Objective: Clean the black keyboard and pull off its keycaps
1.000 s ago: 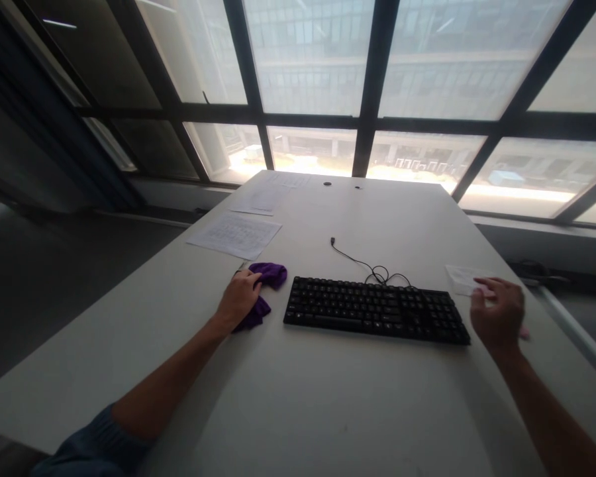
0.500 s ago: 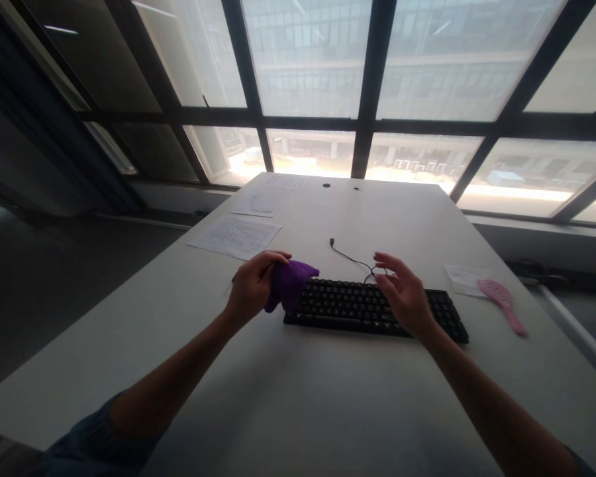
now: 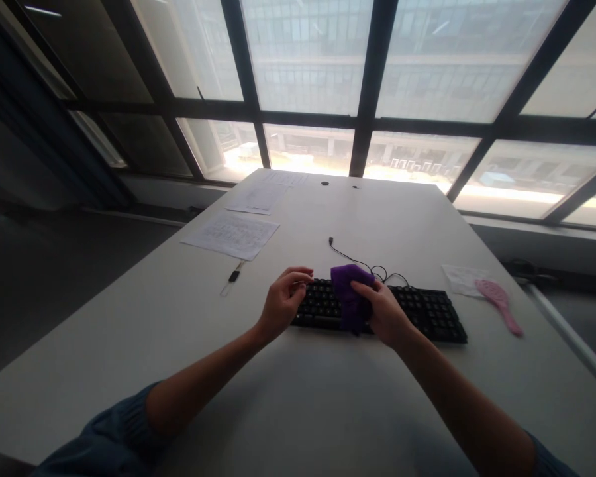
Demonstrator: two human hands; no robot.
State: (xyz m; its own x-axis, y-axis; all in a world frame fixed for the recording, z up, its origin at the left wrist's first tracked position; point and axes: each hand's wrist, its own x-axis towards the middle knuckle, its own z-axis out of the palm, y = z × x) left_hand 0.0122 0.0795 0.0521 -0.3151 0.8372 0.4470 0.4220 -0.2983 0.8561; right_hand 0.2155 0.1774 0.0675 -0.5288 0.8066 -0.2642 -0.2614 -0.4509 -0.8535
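Tall dark-framed windows [image 3: 308, 59] fill the background behind a long white table [image 3: 298, 404]. At the left of the table lie printed sheets [image 3: 231, 235], and nearer the person a small clip-like item [image 3: 232, 277] that is too small to identify. The left hand [image 3: 283, 308] hovers at the left end of a black keyboard [image 3: 417, 311], its fingers [image 3: 300, 273] loosely curled and holding nothing. Just to its right the purple cloth [image 3: 350, 298] hangs bunched over the keys, pinched near its top by the right hand [image 3: 385, 313], whose fingers [image 3: 362, 286] are closed on the fabric. The keyboard's cable [image 3: 357, 260] loops away behind it, unplugged. Further right a pink hairbrush [image 3: 499, 301] lies beside a pale slip of paper [image 3: 459, 278].

The cloth looks light, soft and limp — it should drape and fold wherever it is unsupported, so gathering a wad of it in the palm would probably give more control than a pinch at one edge. Nothing about it looks fragile or slippery.
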